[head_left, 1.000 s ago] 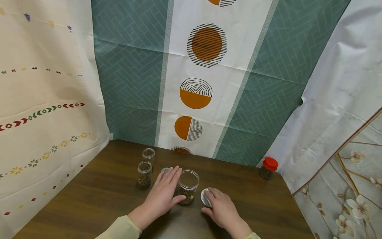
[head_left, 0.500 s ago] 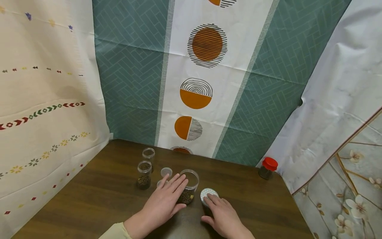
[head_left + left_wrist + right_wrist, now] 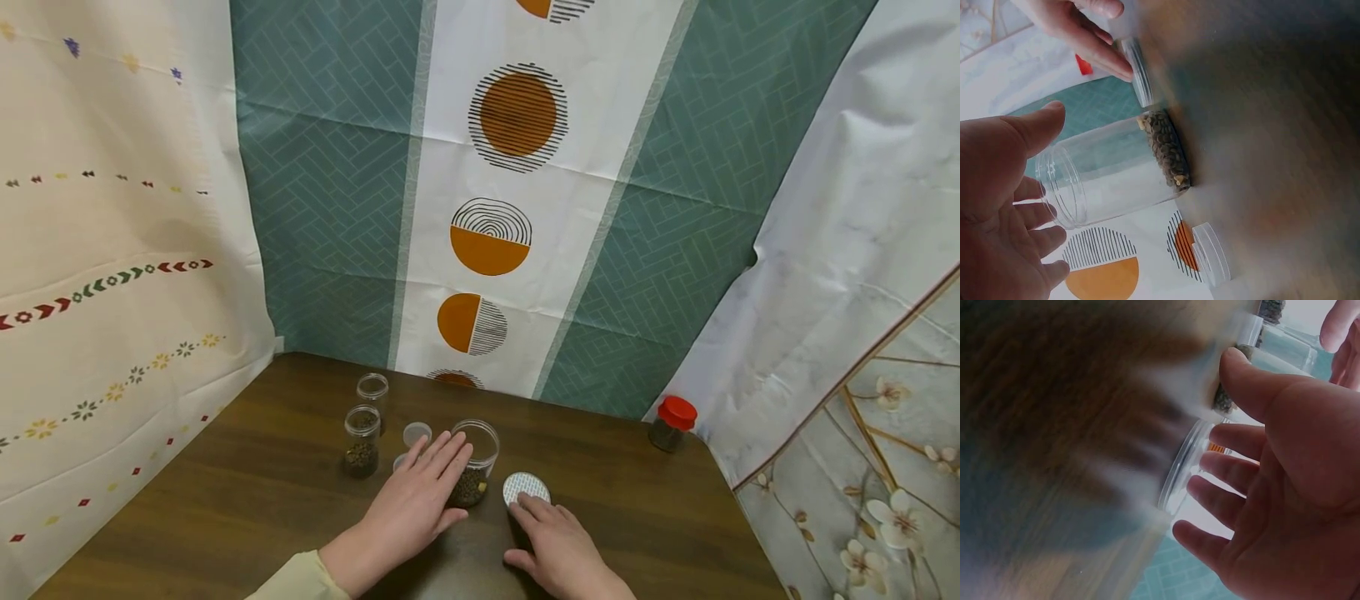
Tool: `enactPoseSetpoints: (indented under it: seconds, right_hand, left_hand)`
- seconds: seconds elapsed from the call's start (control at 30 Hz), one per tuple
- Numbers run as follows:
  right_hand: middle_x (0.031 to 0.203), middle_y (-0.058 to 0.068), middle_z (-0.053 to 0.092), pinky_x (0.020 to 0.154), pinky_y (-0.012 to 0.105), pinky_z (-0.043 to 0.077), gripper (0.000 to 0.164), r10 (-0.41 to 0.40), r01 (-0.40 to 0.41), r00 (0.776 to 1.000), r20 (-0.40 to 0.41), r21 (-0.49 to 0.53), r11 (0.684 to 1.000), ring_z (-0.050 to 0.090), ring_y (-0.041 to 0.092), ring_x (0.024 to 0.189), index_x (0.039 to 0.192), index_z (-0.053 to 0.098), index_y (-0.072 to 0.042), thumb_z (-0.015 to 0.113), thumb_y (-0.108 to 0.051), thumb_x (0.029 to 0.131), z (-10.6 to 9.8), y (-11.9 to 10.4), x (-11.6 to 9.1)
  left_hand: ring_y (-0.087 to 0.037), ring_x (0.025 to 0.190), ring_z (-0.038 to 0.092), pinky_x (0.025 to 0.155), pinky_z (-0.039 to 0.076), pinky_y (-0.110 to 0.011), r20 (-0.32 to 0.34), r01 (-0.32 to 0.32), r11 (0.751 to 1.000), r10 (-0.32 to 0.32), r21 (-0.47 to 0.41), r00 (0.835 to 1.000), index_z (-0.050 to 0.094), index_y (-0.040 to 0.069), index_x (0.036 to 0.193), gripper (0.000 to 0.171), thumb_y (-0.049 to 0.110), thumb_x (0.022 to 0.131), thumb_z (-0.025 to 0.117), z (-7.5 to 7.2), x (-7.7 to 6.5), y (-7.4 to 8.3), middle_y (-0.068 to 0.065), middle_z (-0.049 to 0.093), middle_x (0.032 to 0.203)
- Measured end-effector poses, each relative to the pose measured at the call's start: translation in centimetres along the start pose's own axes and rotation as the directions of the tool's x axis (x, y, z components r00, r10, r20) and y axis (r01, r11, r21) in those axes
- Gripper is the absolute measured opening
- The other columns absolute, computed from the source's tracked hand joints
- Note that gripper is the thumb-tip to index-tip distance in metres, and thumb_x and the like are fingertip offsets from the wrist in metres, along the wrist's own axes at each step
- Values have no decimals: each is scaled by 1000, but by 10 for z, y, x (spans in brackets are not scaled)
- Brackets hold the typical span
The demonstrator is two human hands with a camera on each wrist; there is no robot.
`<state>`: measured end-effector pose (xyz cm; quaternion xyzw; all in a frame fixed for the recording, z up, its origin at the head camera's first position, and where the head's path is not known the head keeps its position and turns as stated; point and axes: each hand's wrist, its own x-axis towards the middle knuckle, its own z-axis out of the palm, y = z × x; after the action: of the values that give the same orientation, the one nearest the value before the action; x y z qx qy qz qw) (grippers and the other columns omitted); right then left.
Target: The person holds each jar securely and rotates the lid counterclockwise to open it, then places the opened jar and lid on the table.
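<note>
A wide clear jar [image 3: 486,465] stands upright in the middle of the table, its bottom filled with brown pellets and a few yellowish bits. My left hand [image 3: 411,507] hovers by its near left side with straight fingers; in the left wrist view the fingers and thumb lie about the jar's rim [image 3: 1075,187], and whether they touch it I cannot tell. To the jar's right, a round lid [image 3: 527,483] lies with its printed silver-white liner facing up. The right hand [image 3: 558,546] rests its fingertips on the lid's near edge, the fingers loosely extended.
Two narrower open jars stand to the left, the nearer jar [image 3: 362,450] holding pellets and the farther jar [image 3: 373,388] behind it. Small pale lids [image 3: 417,433] lie beside my left fingers. A red-capped jar [image 3: 672,423] stands at the far right corner. Cloths hang around the table.
The lid by my right hand has gone from tilted to lying flat. My left hand has shifted slightly right and nearer, uncovering the small pale lids. The jars stay in place.
</note>
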<state>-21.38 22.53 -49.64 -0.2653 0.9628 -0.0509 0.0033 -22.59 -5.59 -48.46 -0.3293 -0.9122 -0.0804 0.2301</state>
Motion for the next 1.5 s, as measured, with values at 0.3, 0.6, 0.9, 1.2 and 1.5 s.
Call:
enactPoseSetpoints:
  seconds: [0.3, 0.6, 0.9, 1.2, 1.5]
  right_hand:
    - [157, 18, 59, 107, 63, 51, 69, -29, 28, 998, -55, -18, 999, 58, 37, 141, 152, 64, -5, 76, -52, 103, 7, 8, 6]
    - [156, 19, 59, 109, 61, 51, 67, -26, 25, 996, -90, -18, 1000, 58, 38, 142, 150, 65, -2, 79, -47, 102, 4, 10, 15]
    - [156, 22, 59, 109, 64, 50, 67, -16, 17, 996, -84, 5, 1000, 58, 42, 141, 150, 64, -1, 79, -46, 103, 8, 20, 28]
    - [160, 23, 55, 113, 64, 47, 68, 23, -18, 998, -62, 70, 997, 55, 43, 145, 153, 61, 1, 80, -41, 102, 6, 26, 40]
    - [161, 24, 54, 115, 64, 45, 68, 30, -27, 998, -50, 71, 997, 53, 45, 146, 154, 60, 1, 80, -39, 103, 6, 33, 49]
  left_hand:
    - [-38, 157, 43, 126, 35, -58, -26, 6, 1000, -6, 24, 1000, 49, 1, 163, 87, 46, 98, 84, 4, 13, -5, -19, 45, 170]
    - [-39, 158, 41, 126, 34, -59, -12, 31, 1000, -31, 2, 999, 47, 0, 164, 87, 46, 99, 84, 5, 21, -8, -19, 42, 172]
    - [-40, 158, 41, 126, 33, -60, 9, 49, 999, -49, 12, 999, 46, 0, 165, 88, 46, 100, 83, 13, 29, -13, -21, 42, 172]
    - [-41, 158, 41, 127, 32, -60, 8, 69, 998, -69, 8, 998, 46, -1, 164, 87, 46, 100, 82, 19, 39, -18, -22, 43, 171]
    - [-42, 157, 42, 127, 32, -61, 5, 88, 996, -88, -8, 996, 47, -3, 163, 88, 45, 99, 84, 22, 50, -22, -24, 44, 169]
